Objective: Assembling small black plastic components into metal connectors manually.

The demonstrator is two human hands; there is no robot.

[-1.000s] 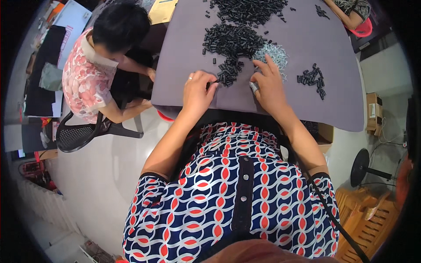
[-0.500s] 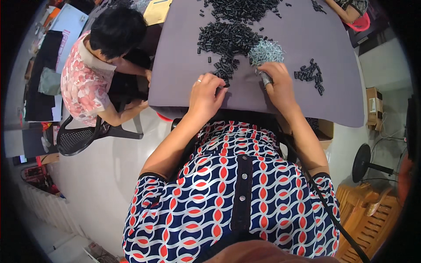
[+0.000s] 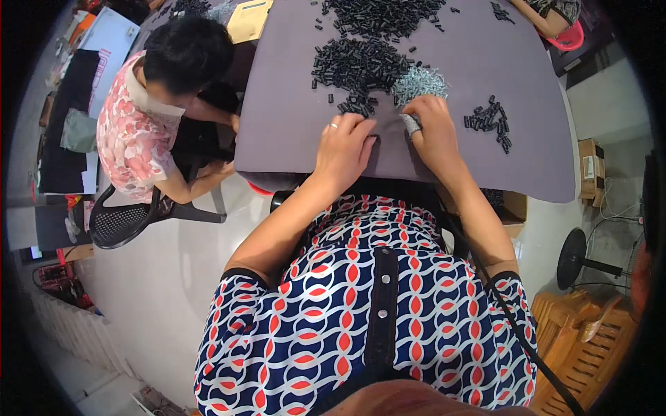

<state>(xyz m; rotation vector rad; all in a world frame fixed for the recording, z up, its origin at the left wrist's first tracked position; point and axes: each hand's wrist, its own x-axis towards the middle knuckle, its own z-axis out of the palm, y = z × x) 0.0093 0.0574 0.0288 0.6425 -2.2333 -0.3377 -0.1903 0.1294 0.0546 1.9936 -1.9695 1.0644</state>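
A heap of small black cylindrical parts (image 3: 361,62) lies on the grey-covered table (image 3: 284,104), its near tip trailing toward me. My left hand (image 3: 343,147), with a ring, is just on the near side of that tip. Its fingers are curled together, and what they hold, if anything, is too small to make out. My right hand (image 3: 433,132) is at the near edge of a pile of small silver screws (image 3: 420,84). Those fingers are bent and drawn together, their tips partly hidden. A grey wrap (image 3: 411,124) covers one right-hand digit.
Right of the screws lies a smaller group of black parts (image 3: 489,121). On the left, a person in a floral shirt (image 3: 135,132) sits on a black chair (image 3: 125,218). Another person's arm (image 3: 544,21) shows at the far right, beside a red basket (image 3: 570,36).
My left hand has shifted right and slightly nearer to me, away from the black heap's tip. My right hand has moved slightly left beside the screws.
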